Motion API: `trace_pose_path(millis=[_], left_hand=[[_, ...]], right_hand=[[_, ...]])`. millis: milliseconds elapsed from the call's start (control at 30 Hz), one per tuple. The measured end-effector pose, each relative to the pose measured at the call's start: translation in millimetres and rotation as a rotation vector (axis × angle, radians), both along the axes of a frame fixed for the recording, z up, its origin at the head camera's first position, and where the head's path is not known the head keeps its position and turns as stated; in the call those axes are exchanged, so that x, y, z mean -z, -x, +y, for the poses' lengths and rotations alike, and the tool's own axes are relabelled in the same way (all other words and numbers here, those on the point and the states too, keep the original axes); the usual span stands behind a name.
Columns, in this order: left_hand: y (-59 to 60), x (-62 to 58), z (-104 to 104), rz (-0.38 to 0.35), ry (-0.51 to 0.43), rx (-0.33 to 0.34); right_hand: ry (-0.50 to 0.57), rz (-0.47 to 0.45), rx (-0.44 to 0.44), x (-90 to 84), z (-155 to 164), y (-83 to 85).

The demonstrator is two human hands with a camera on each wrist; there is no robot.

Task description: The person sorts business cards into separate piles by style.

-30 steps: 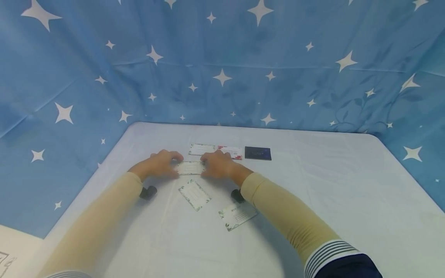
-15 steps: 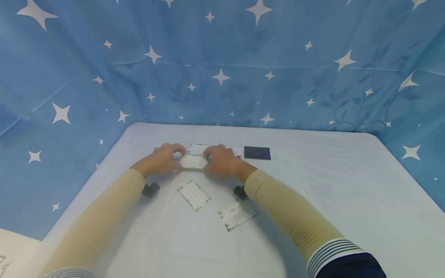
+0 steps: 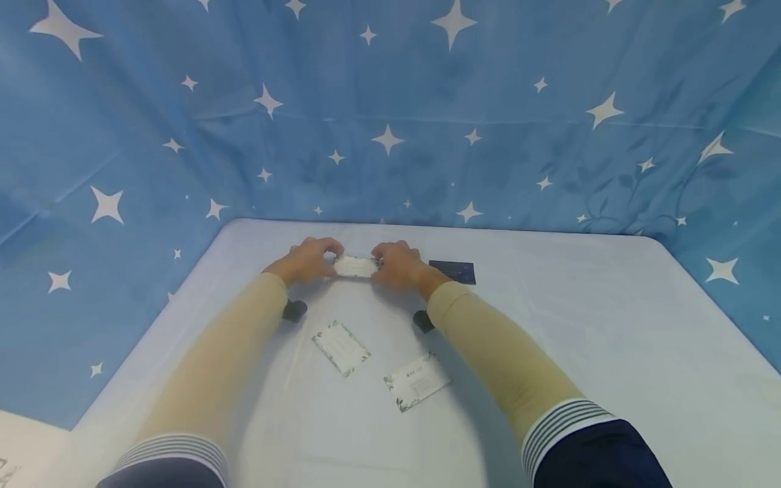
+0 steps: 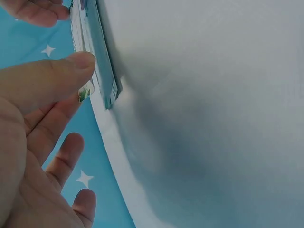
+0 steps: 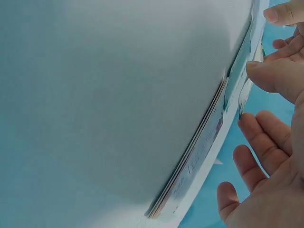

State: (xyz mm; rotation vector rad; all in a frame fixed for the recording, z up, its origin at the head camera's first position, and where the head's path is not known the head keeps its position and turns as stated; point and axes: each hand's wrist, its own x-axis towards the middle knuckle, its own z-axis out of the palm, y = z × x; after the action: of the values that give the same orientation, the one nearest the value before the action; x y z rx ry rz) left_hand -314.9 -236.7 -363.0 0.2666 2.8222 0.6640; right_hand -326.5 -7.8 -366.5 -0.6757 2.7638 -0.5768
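Note:
A white card with a green leaf border [image 3: 356,266] is held level between both hands near the back of the table. My left hand [image 3: 308,261] pinches its left end, thumb on one side and fingertips on the other. At the right end my right hand [image 3: 399,266] grips it between thumb and fingers. Close beneath the card, a pile of cards [image 4: 100,59] lies on the white table, seen edge-on in the left wrist view. The right wrist view has a second pile with red print [image 5: 190,164] beside it. From the head view, the hands and held card hide both piles.
A dark blue card [image 3: 453,272] lies right of my right hand, partly covered by it. Nearer me lie two leaf-bordered cards, a tilted one [image 3: 342,348] and another [image 3: 417,381] to its right. A blue star-patterned curtain [image 3: 390,102] hangs behind the table.
Both hands have carried the leaf-bordered card up from the table, away from me and slightly right, to above the back row. The two nearer cards and the dark card stayed put.

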Motion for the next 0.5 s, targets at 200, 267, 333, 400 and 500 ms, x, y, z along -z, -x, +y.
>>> trace_pose_path(millis=[200, 267, 333, 400, 500], left_hand=[[6.2, 5.5, -4, -0.025, 0.015, -0.029], [8.9, 8.6, -5, -0.038, 0.019, -0.027], [10.6, 11.0, -6, -0.052, 0.019, -0.03], [11.0, 12.1, -7, -0.06, 0.012, -0.04], [11.3, 13.4, -9, -0.053, 0.009, -0.039]], right_hand=[[-0.018, 0.016, 0.004, 4.1, -6, 4.9], [-0.035, 0.026, 0.016, 5.7, -7, 6.1], [-0.052, 0.035, 0.025, 7.3, -8, 7.0], [-0.069, 0.04, 0.031, 8.8, -9, 7.9], [-0.086, 0.041, 0.031, 10.5, -9, 9.1]])
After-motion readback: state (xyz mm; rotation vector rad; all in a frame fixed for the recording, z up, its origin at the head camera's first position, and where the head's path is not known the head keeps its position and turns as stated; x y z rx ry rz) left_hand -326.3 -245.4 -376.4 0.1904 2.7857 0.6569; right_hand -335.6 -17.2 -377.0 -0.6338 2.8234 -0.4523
